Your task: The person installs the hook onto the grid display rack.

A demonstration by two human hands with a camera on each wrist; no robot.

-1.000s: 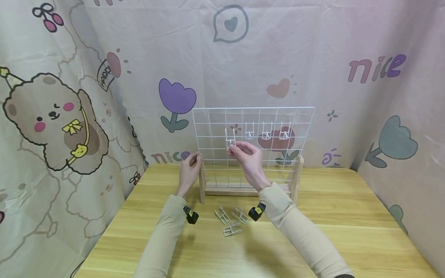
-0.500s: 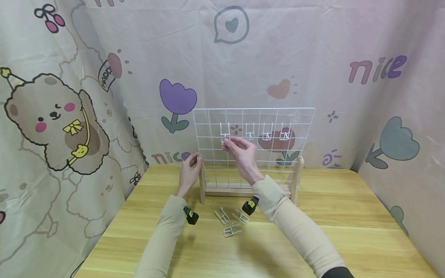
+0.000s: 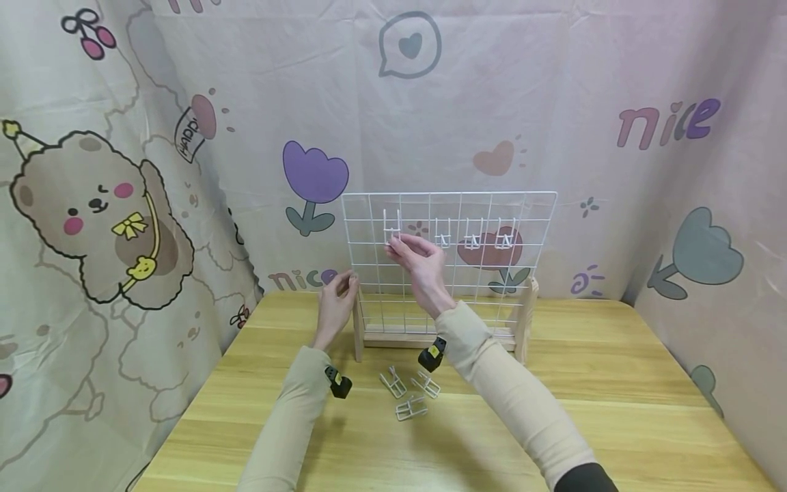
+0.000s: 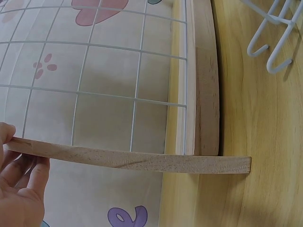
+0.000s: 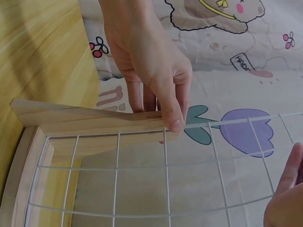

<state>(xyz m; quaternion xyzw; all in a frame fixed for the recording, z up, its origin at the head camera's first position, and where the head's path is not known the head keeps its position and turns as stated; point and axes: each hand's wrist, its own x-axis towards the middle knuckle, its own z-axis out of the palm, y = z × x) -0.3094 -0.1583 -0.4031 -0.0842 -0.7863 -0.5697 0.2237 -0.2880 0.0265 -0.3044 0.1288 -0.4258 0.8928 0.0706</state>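
My right hand (image 3: 423,268) pinches a white wire hook (image 3: 392,230) in front of the upper left of a white wire grid (image 3: 449,193). The hook's two prongs point up and overlap the grid in the head view; its lower part is hidden by my fingers. My left hand (image 3: 334,309) grips the top of the stand's left wooden post (image 3: 359,335). In the right wrist view, the left thumb lies on the post beside the grid's edge, and part of my right hand (image 5: 285,198) shows at the right border. Three similar hooks (image 3: 472,241) hang in a row on the grid's right half.
Three loose hooks (image 3: 410,408) lie on the wooden table (image 3: 246,410) in front of the stand; prongs of a hook (image 4: 285,21) show in the left wrist view. A wooden base bar (image 3: 406,338) joins the posts. A printed curtain (image 3: 418,123) hangs behind.
My right hand has moved left and up along the grid with the hook, toward its upper left. The left hand keeps its grip on the post.
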